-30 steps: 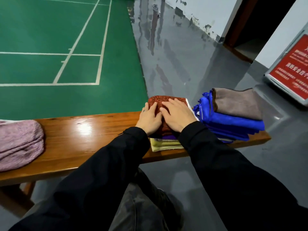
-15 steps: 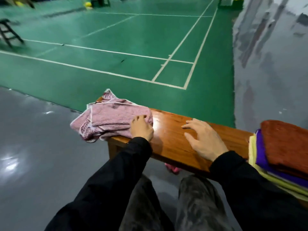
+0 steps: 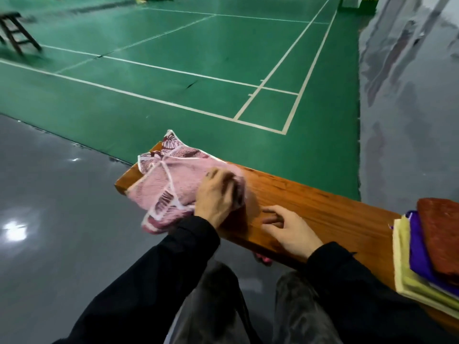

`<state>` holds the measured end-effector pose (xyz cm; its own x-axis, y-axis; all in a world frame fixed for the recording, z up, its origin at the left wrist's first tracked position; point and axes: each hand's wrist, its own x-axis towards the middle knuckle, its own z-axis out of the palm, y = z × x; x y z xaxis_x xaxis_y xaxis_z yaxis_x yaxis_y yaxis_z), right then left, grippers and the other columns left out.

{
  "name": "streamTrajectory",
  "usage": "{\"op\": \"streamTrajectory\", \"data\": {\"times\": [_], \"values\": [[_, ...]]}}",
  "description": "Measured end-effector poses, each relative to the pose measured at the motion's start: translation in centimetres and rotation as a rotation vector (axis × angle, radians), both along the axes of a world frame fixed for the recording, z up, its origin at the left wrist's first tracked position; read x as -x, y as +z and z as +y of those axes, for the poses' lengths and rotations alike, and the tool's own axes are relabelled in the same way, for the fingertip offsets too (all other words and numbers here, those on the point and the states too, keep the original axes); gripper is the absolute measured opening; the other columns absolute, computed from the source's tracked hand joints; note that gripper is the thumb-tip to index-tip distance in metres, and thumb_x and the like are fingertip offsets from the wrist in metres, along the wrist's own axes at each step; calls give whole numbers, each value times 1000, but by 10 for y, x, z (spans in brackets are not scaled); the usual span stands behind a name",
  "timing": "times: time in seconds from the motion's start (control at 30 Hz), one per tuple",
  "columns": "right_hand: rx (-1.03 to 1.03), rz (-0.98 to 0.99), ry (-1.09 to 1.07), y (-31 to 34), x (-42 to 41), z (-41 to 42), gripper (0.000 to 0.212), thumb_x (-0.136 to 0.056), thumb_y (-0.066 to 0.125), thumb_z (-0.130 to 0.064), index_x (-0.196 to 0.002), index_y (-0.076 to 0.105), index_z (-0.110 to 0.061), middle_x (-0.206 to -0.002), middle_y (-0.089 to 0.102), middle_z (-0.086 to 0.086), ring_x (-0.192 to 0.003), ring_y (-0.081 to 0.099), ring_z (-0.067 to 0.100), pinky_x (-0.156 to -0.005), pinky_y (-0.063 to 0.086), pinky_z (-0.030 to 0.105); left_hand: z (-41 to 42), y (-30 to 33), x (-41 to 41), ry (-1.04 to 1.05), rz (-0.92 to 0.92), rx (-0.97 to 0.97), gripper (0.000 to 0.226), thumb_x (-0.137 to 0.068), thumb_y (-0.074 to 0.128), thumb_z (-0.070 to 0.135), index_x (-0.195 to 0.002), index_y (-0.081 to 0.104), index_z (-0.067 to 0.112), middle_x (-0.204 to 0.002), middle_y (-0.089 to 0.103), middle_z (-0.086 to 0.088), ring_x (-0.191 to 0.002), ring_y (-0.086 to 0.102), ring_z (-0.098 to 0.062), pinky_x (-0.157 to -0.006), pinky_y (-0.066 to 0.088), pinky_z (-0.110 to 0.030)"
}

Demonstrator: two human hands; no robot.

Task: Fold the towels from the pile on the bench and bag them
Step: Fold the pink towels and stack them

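A long glossy brown wooden bench (image 3: 310, 204) is being shown running from the middle of the view toward the lower right, with a green sports court (image 3: 198, 70) with white lines lying behind it and a grey shiny floor (image 3: 49, 219) beside it. On the right end of the bench a stack of folded towels (image 3: 427, 247) is being kept, a rust-red one on top, a purple one under it and pale yellow ones at the bottom. On the left end a crumpled pink towel with white edging and a dark red pattern (image 3: 164, 184) is lying, partly hanging over the near edge. The right part of this towel is being gripped by the left hand (image 3: 216, 197), whose fingers are curled into the cloth; the hand is blurred. The right hand (image 3: 290, 232) is being rested on the bare bench wood just beside it, fingers loosely bent and holding nothing. Black sleeves (image 3: 149, 281) are being worn on both arms. A dark wooden stool (image 3: 15, 31) is standing far at the upper left.
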<state>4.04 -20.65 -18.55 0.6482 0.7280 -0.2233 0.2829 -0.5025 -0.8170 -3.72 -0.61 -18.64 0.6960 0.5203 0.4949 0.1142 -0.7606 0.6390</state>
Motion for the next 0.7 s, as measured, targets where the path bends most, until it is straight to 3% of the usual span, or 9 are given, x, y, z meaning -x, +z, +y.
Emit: {"op": "streamTrajectory", "data": {"times": [0.1,0.17,0.27,0.37,0.43,0.5,0.53,0.63,0.7], "values": [[-548,856,-189,-8,15,25,47,-82,71,-6,-128,60,-6,-123,68,20,-112,66,29,-87,56,36,-50,22,-7,-344,-19,78,13,-92,59,5,-102,65,10,-102,60,-4,-97,55,-14,-90,42,-21],[-802,1178,-381,-15,19,32,43,-80,69,-7,-123,64,-5,-128,64,24,-111,68,31,-87,57,43,-69,26,-7,-463,28,105,16,-91,59,4,-104,67,10,-103,63,-3,-99,56,-12,-92,41,-18],[-757,936,-489,-4,12,28,28,-96,57,-10,-122,66,-3,-128,64,25,-111,68,32,-91,53,42,-69,19,2,-376,36,135,28,-88,61,12,-116,64,14,-116,61,-1,-112,52,-11,-102,40,-26],[-665,769,-404,22,3,11,30,-98,51,-14,-120,67,-1,-120,70,18,-115,66,33,-96,51,43,-53,1,13,-205,149,98,68,-82,66,38,-144,43,21,-143,45,1,-134,37,-16,-116,30,-40],[-733,772,-395,40,-4,-4,33,-95,47,-14,-119,65,0,-122,69,17,-115,64,31,-99,49,43,-51,-3,15,-265,206,163,93,-76,75,49,-152,28,24,-147,41,8,-137,36,-10,-116,29,-35],[-797,781,-399,59,-10,-15,31,-92,46,-13,-113,64,0,-117,69,17,-107,63,29,-102,47,45,-60,2,12,-421,219,520,109,-71,87,45,-155,19,29,-141,45,19,-128,47,3,-110,39,-28],[-792,763,-395,67,-11,-20,27,-89,46,-10,-106,65,0,-109,70,17,-101,64,28,-99,48,44,-65,6,9,-500,194,739,109,-70,89,40,-154,20,31,-139,51,15,-126,52,1,-108,42,-30],[-758,653,-373,85,-14,-32,23,-86,43,3,-87,66,-1,-88,72,11,-84,67,23,-85,53,39,-78,19,-3,-634,45,1320,80,-76,83,43,-142,45,20,-124,63,0,-112,61,-18,-97,46,-39],[-769,591,-374,91,-16,-44,26,-85,41,7,-89,65,-2,-88,72,10,-88,64,26,-87,52,41,-87,35,-7,-622,61,1426,66,-72,76,56,-127,59,24,-106,64,3,-97,57,-16,-87,41,-36]]}}
